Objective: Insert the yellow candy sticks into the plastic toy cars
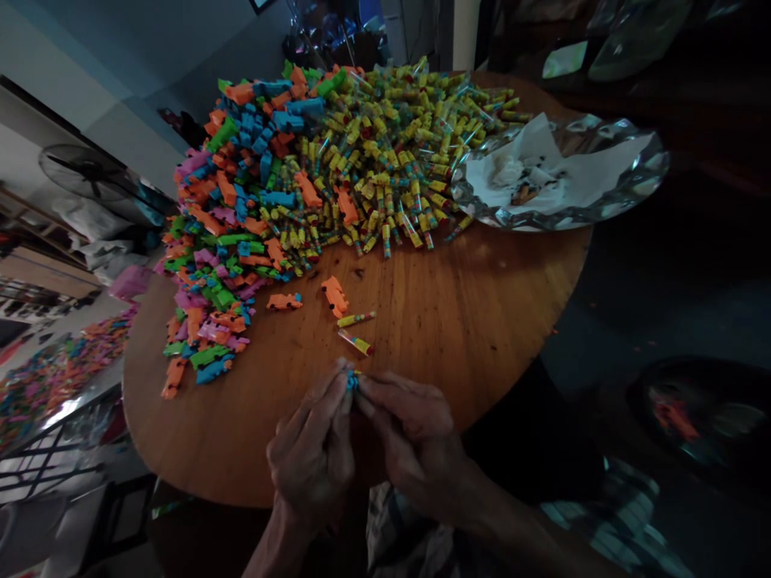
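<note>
Near the front edge of the table, my left hand (316,437) and my right hand (415,417) meet fingertip to fingertip. Pinched between them is a small blue plastic piece (352,380) with a bit of yellow at its right; my fingers hide most of it, so its exact kind is unclear. Just beyond lie two small clear tubes with yellow labels, one tube (356,343) nearer and another tube (356,319) behind it. An orange toy car (334,296) rests above those tubes, and a second orange toy car (283,302) lies to its left.
A large heap of colourful toy cars (210,293) covers the left of the round wooden table (458,321). Beside it spreads a pile of yellow-labelled tubes (391,152). A shiny scalloped tray (524,218) with white paper overhangs the right edge. A dark tub (711,425) stands lower right.
</note>
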Demonstrator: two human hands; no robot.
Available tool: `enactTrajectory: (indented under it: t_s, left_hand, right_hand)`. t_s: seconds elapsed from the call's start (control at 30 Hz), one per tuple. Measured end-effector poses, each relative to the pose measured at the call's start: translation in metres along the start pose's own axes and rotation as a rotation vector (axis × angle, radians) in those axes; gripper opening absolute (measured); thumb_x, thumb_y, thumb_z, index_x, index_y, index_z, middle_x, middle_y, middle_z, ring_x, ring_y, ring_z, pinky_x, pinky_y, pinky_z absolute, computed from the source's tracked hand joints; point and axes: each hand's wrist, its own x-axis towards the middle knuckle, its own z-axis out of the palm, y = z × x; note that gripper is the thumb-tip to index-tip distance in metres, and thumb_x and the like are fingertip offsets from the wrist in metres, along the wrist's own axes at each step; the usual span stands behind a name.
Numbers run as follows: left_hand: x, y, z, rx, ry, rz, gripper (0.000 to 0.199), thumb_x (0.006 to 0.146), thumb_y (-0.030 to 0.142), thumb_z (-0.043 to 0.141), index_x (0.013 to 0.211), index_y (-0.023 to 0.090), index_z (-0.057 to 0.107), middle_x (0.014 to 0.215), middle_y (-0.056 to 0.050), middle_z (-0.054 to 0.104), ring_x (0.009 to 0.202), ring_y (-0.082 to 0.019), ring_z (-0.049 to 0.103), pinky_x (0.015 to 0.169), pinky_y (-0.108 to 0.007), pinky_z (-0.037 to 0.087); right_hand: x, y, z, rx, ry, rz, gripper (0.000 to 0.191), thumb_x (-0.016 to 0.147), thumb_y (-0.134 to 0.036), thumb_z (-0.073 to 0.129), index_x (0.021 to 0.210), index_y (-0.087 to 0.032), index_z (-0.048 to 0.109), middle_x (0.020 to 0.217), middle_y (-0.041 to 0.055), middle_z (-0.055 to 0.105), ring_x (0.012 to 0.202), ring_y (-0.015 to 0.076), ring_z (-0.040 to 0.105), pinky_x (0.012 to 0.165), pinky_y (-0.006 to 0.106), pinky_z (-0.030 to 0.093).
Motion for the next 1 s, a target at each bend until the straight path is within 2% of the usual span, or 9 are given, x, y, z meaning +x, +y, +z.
enactTrajectory:
  t_s: [0.17, 0.23, 0.33, 0.43, 0.57, 0.63, 0.8, 0.93, 1.0]
  left_hand:
    - [-0.003, 0.005, 0.000, -0.143, -0.091, -0.111, 0.070, 0.090, 0.011, 0.055, 0.149, 0.045, 0.040, 0.145, 0.004, 0.055, 0.124, -0.027, 0.063, 0.105, -0.049, 0.058]
    - [-0.004, 0.009, 0.001, -0.203, -0.107, -0.163, 0.068, 0.091, 0.015, 0.053, 0.148, 0.048, 0.039, 0.148, 0.006, 0.053, 0.129, -0.027, 0.059, 0.109, -0.051, 0.054]
    - [-0.002, 0.016, 0.003, -0.324, -0.099, -0.237, 0.060, 0.093, 0.019, 0.052, 0.144, 0.050, 0.045, 0.148, 0.009, 0.052, 0.132, -0.028, 0.056, 0.113, -0.052, 0.049]
    - [0.001, 0.023, 0.003, -0.471, -0.083, -0.386, 0.049, 0.095, 0.026, 0.053, 0.135, 0.053, 0.054, 0.144, 0.011, 0.055, 0.131, -0.029, 0.057, 0.112, -0.052, 0.050]
    - [0.004, 0.029, -0.005, -0.638, -0.083, -0.637, 0.032, 0.094, 0.035, 0.056, 0.120, 0.051, 0.068, 0.126, 0.008, 0.069, 0.128, -0.032, 0.059, 0.110, -0.054, 0.051]
    - [0.005, 0.029, -0.009, -0.695, -0.109, -0.706, 0.029, 0.094, 0.038, 0.055, 0.118, 0.048, 0.070, 0.118, 0.005, 0.073, 0.129, -0.033, 0.058, 0.109, -0.055, 0.052]
    - [0.005, 0.032, -0.009, -0.704, -0.083, -0.713, 0.030, 0.095, 0.039, 0.055, 0.121, 0.045, 0.069, 0.120, 0.005, 0.072, 0.135, -0.032, 0.053, 0.113, -0.055, 0.048]
    - [0.010, 0.036, -0.006, -0.744, -0.031, -0.740, 0.033, 0.093, 0.037, 0.059, 0.124, 0.047, 0.066, 0.131, 0.008, 0.066, 0.130, -0.028, 0.059, 0.112, -0.045, 0.049]
    - [0.014, 0.038, -0.006, -0.700, -0.022, -0.740, 0.035, 0.092, 0.038, 0.061, 0.125, 0.047, 0.065, 0.125, 0.007, 0.070, 0.118, -0.025, 0.066, 0.104, -0.039, 0.055]
  right_hand:
    - [0.001, -0.002, 0.000, 0.043, 0.008, 0.038, 0.017, 0.094, -0.010, 0.052, 0.089, -0.016, 0.067, 0.083, 0.0030, 0.061, 0.075, 0.0144, 0.057, 0.068, 0.029, 0.049]
    - [0.001, -0.002, 0.001, 0.070, 0.026, 0.059, 0.016, 0.095, -0.012, 0.053, 0.089, -0.016, 0.068, 0.083, 0.0023, 0.062, 0.075, 0.0141, 0.059, 0.069, 0.029, 0.049]
    - [0.000, -0.001, 0.004, 0.116, 0.104, 0.105, 0.016, 0.095, -0.016, 0.057, 0.087, -0.018, 0.070, 0.081, 0.0009, 0.063, 0.074, 0.0134, 0.060, 0.067, 0.027, 0.049]
    - [-0.001, 0.000, 0.006, 0.118, 0.178, 0.118, 0.015, 0.093, -0.016, 0.062, 0.085, -0.020, 0.074, 0.078, -0.0004, 0.066, 0.070, 0.0118, 0.061, 0.062, 0.024, 0.048]
    - [-0.002, -0.001, 0.005, 0.099, 0.212, 0.060, 0.019, 0.091, -0.012, 0.065, 0.097, -0.025, 0.078, 0.080, -0.0014, 0.069, 0.071, 0.0117, 0.064, 0.063, 0.023, 0.051]
    - [-0.002, -0.002, 0.005, 0.097, 0.227, 0.033, 0.024, 0.090, -0.011, 0.065, 0.101, -0.027, 0.078, 0.082, -0.0016, 0.071, 0.073, 0.0119, 0.066, 0.064, 0.023, 0.052]
    - [-0.001, -0.005, 0.003, 0.082, 0.225, 0.022, 0.027, 0.089, -0.009, 0.067, 0.103, -0.029, 0.078, 0.085, -0.0017, 0.074, 0.075, 0.0123, 0.070, 0.066, 0.022, 0.056]
    - [0.000, -0.012, -0.001, 0.069, 0.206, -0.025, 0.038, 0.087, -0.005, 0.066, 0.110, -0.033, 0.076, 0.098, -0.0017, 0.077, 0.087, 0.0144, 0.073, 0.074, 0.022, 0.059]
    - [0.001, -0.016, -0.003, 0.079, 0.216, -0.068, 0.045, 0.085, -0.003, 0.066, 0.114, -0.037, 0.075, 0.101, -0.0032, 0.077, 0.090, 0.0139, 0.073, 0.074, 0.020, 0.060]
